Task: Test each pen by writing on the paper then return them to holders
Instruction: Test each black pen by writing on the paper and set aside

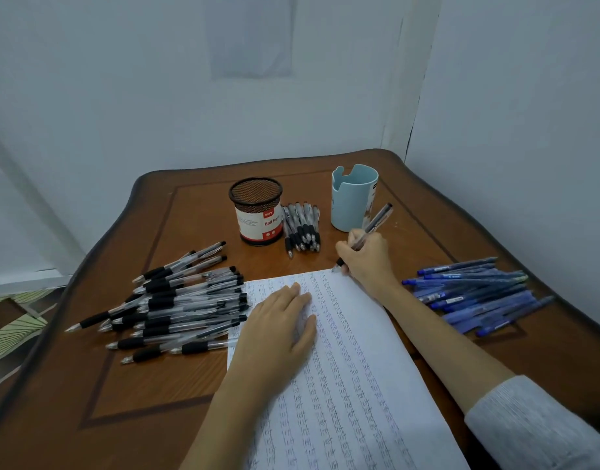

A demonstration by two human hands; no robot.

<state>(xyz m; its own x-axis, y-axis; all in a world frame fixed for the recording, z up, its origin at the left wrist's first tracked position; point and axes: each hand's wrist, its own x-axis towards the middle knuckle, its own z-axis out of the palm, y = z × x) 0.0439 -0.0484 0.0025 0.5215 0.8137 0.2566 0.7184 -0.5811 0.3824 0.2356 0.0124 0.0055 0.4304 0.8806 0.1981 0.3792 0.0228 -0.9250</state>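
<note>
A white sheet of paper (pixel 352 361) covered with rows of small handwriting lies on the wooden table. My left hand (pixel 280 325) rests flat on it, fingers straight. My right hand (pixel 368 257) grips a black-grip pen (pixel 376 223) in a writing hold, its tip touching the paper's far right corner. A black mesh holder (pixel 256 212) with a red-and-white label and a light blue cup holder (pixel 354 198) stand at the back, and no pens show above either rim.
A large pile of black-grip pens (pixel 176 303) lies left of the paper. A small row of black pens (pixel 302 228) sits between the holders. A pile of blue pens (pixel 474 293) lies on the right. Walls close in behind and right of the table (pixel 122 385).
</note>
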